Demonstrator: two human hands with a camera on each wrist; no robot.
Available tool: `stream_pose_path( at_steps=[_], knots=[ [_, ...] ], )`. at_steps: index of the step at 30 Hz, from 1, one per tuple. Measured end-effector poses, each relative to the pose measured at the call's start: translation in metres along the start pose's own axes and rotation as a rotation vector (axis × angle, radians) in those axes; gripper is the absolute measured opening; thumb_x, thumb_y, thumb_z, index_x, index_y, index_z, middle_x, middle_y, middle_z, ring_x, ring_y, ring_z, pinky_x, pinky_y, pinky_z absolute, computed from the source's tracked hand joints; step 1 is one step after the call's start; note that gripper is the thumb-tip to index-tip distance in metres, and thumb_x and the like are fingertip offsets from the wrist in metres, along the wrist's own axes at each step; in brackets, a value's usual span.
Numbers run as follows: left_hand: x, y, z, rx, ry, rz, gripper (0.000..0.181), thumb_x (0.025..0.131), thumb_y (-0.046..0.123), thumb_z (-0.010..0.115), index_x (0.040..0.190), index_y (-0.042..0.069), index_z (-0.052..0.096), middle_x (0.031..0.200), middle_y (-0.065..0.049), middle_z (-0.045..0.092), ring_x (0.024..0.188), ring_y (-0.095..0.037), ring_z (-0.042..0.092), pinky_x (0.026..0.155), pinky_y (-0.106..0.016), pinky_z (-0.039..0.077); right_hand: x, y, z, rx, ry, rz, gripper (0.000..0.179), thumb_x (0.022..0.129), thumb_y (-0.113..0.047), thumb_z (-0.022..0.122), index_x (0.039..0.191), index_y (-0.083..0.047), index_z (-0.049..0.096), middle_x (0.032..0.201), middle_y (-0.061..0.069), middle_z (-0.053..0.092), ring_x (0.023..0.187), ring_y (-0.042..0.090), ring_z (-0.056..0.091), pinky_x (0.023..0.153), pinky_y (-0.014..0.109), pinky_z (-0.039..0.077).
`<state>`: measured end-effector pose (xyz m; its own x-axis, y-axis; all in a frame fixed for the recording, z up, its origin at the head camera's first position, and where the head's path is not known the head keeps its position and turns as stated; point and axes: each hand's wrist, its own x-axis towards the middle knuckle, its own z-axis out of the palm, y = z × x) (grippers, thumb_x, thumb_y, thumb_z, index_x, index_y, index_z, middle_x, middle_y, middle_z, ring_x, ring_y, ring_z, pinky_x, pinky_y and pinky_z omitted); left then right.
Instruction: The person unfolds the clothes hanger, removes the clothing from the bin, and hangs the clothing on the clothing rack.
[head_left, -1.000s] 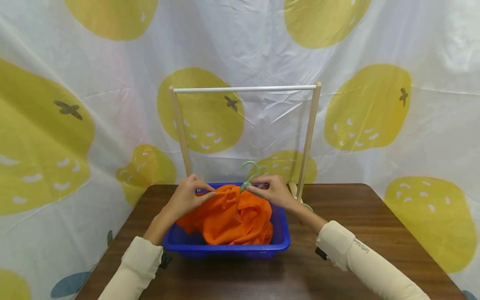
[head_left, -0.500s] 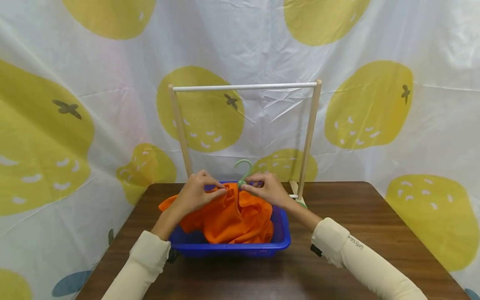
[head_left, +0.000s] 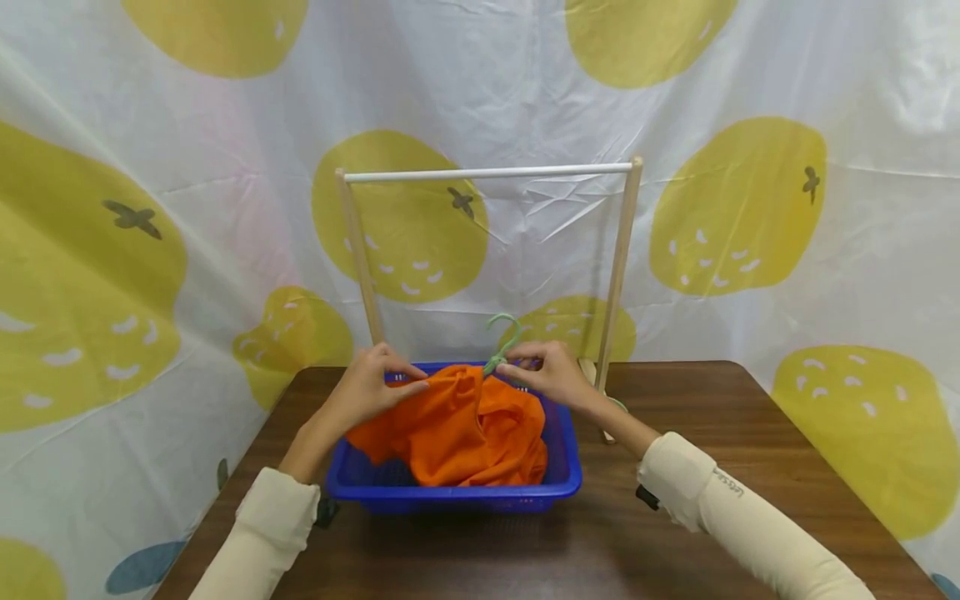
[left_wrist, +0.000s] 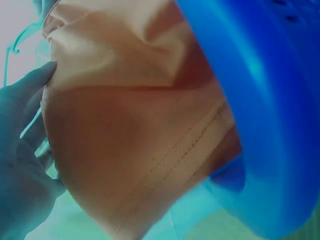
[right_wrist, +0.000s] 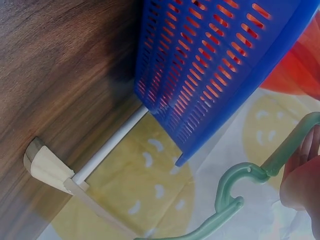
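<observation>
An orange shirt (head_left: pixel 457 433) lies bunched in a blue plastic basket (head_left: pixel 453 493), its upper part lifted. In the left wrist view the shirt (left_wrist: pixel 115 120) shows a stitched hem. My left hand (head_left: pixel 372 382) pinches the cloth at its upper left edge between thumb and fingers. My right hand (head_left: pixel 551 373) pinches a green clothes hanger (head_left: pixel 493 364) just below its hook, which points up. The hanger's lower part is hidden by the shirt. The right wrist view shows the hanger (right_wrist: pixel 285 152) close up, with only part of my right hand (right_wrist: pixel 305 182) visible.
A small clothes rack with wooden posts (head_left: pixel 621 267) and a white rail (head_left: pixel 487 173) stands behind the basket. Its foot (right_wrist: pixel 47 167) rests on the brown wooden table (head_left: pixel 697 467). A fruit-patterned curtain (head_left: pixel 540 100) hangs behind everything.
My left hand first came in toward the hanger's neck, then drew back left along the shirt's edge. My right hand has shifted slightly right, and the hanger's hook leans further right than half a second ago.
</observation>
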<state>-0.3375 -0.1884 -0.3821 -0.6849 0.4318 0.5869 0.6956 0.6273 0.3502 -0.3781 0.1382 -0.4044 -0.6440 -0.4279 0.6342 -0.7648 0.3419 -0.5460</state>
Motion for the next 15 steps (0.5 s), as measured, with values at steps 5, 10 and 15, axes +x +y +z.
stream_pose_path(
  at_steps=[5, 10, 15],
  knots=[
    [0.004, 0.002, 0.011, -0.017, 0.006, 0.017, 0.01, 0.083, 0.023, 0.09, 0.091, 0.018, 0.087, 0.076, 0.002, 0.059, 0.07, -0.02, 0.051, 0.062, -0.031, 0.039, 0.0, 0.0, 0.004, -0.004, -0.008, 0.011, 0.017, 0.089, -0.011, 0.084, 0.104, -0.005, 0.083, 0.09, 0.006, 0.078, 0.07, 0.015, 0.071, 0.062, 0.028, 0.057],
    [0.011, 0.009, 0.022, -0.037, -0.01, 0.031, 0.009, 0.085, 0.024, 0.088, 0.091, 0.018, 0.086, 0.078, 0.002, 0.059, 0.071, -0.017, 0.048, 0.063, -0.031, 0.037, 0.004, -0.004, 0.011, 0.005, -0.03, 0.016, 0.018, 0.09, -0.014, 0.083, 0.106, -0.006, 0.083, 0.093, 0.005, 0.078, 0.072, 0.013, 0.07, 0.065, 0.028, 0.058],
    [0.018, 0.017, 0.028, -0.051, 0.031, 0.079, 0.007, 0.086, 0.021, 0.087, 0.091, 0.017, 0.085, 0.085, 0.0, 0.071, 0.079, -0.017, 0.053, 0.07, -0.034, 0.042, 0.008, -0.006, 0.016, 0.006, -0.036, 0.02, 0.019, 0.091, -0.015, 0.083, 0.107, -0.005, 0.082, 0.092, 0.006, 0.079, 0.072, 0.012, 0.07, 0.064, 0.028, 0.058]
  ],
)
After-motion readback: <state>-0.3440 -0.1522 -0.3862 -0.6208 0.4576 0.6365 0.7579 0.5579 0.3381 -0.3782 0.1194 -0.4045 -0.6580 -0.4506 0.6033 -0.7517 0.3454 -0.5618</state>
